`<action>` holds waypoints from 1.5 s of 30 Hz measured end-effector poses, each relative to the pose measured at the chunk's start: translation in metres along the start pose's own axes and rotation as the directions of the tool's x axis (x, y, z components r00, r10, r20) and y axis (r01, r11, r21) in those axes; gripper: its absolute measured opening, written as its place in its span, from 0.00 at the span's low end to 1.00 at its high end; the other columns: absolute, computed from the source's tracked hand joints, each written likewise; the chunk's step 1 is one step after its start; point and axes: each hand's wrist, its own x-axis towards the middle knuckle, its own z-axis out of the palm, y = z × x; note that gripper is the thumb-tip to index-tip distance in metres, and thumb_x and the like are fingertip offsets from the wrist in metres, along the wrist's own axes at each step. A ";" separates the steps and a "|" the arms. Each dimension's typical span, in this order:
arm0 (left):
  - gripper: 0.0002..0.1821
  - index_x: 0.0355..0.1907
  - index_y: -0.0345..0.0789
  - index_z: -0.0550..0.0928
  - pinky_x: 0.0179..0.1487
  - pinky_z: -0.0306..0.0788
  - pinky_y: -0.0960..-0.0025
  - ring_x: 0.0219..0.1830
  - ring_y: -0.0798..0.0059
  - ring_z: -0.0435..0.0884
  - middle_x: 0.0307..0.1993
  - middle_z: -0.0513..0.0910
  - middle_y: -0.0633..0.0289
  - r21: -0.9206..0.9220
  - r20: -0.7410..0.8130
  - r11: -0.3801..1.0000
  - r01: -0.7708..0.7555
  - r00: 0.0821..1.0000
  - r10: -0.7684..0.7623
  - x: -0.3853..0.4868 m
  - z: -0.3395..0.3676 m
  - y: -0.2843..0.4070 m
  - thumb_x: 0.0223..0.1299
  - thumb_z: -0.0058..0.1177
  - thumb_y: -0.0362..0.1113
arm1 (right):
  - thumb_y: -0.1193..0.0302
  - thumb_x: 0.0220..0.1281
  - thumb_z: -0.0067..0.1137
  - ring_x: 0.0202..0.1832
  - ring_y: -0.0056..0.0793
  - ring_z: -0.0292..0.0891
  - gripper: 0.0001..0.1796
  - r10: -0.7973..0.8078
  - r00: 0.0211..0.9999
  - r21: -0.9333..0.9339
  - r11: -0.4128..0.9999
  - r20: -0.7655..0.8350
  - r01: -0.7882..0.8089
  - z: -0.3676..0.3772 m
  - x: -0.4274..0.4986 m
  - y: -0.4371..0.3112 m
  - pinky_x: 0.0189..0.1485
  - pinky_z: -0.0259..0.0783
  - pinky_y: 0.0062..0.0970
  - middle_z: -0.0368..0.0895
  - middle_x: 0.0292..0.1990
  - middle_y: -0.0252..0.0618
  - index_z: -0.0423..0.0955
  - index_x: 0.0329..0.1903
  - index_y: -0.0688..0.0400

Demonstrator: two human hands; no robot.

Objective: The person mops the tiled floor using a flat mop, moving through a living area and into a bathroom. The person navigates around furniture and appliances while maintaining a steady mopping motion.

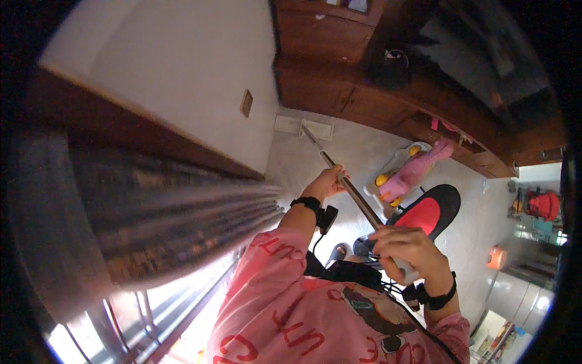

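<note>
A long-handled flat mop slants across the middle of the view, its metal handle (359, 199) running from my body to the floor. My left hand (334, 179) is wrapped around the handle partway down. Higher up, my right hand (404, 250) grips the handle near its pale end. At the far end, the white flat mop head (318, 129) lies on the grey floor by the wall corner and the base of the wooden cabinet. Both wrists wear black straps with small devices.
A pink ride-on toy (404, 177) stands on the floor beside a black and red seat (423, 216). A brown wooden cabinet (318, 82) lines the far side. Grey curtains (182, 218) hang at left. An orange stool (498, 257) stands at right.
</note>
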 end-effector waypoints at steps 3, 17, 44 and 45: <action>0.12 0.34 0.42 0.74 0.45 0.80 0.48 0.34 0.66 0.84 0.29 0.80 0.64 -0.043 -0.078 0.994 0.098 0.992 -0.102 -0.025 0.009 -0.024 0.68 0.46 0.47 | 0.82 0.41 0.57 0.40 0.42 0.83 0.05 0.073 0.991 0.028 0.997 0.116 -0.077 -0.019 -0.008 -0.008 0.50 0.79 0.40 0.80 0.28 0.40 0.73 0.25 0.61; 0.15 0.36 0.40 0.74 0.47 0.81 0.57 0.39 0.66 0.84 0.33 0.82 0.63 -0.285 -0.082 0.869 0.405 0.892 -0.444 -0.107 0.053 -0.100 0.73 0.36 0.46 | 0.66 0.51 0.51 0.29 0.37 0.84 0.12 0.093 0.987 0.315 0.948 -0.133 -0.046 -0.063 -0.042 -0.036 0.43 0.80 0.39 0.81 0.22 0.34 0.70 0.17 0.56; 0.16 0.49 0.39 0.72 0.57 0.75 0.61 0.36 0.71 0.83 0.36 0.80 0.66 -0.196 -0.082 0.928 0.318 0.937 -0.338 -0.143 0.027 -0.145 0.75 0.35 0.48 | 0.63 0.65 0.48 0.23 0.40 0.80 0.24 0.389 0.777 0.451 0.879 -0.495 -0.154 -0.009 -0.082 -0.031 0.37 0.78 0.39 0.77 0.17 0.43 0.64 0.12 0.58; 0.16 0.49 0.38 0.72 0.56 0.75 0.62 0.36 0.70 0.83 0.36 0.80 0.66 -0.188 -0.114 0.910 0.370 0.912 -0.394 -0.140 0.035 -0.140 0.74 0.37 0.47 | 0.63 0.65 0.48 0.23 0.40 0.80 0.24 0.372 0.793 0.443 0.884 -0.482 -0.146 -0.017 -0.085 -0.034 0.38 0.78 0.39 0.77 0.17 0.42 0.64 0.12 0.58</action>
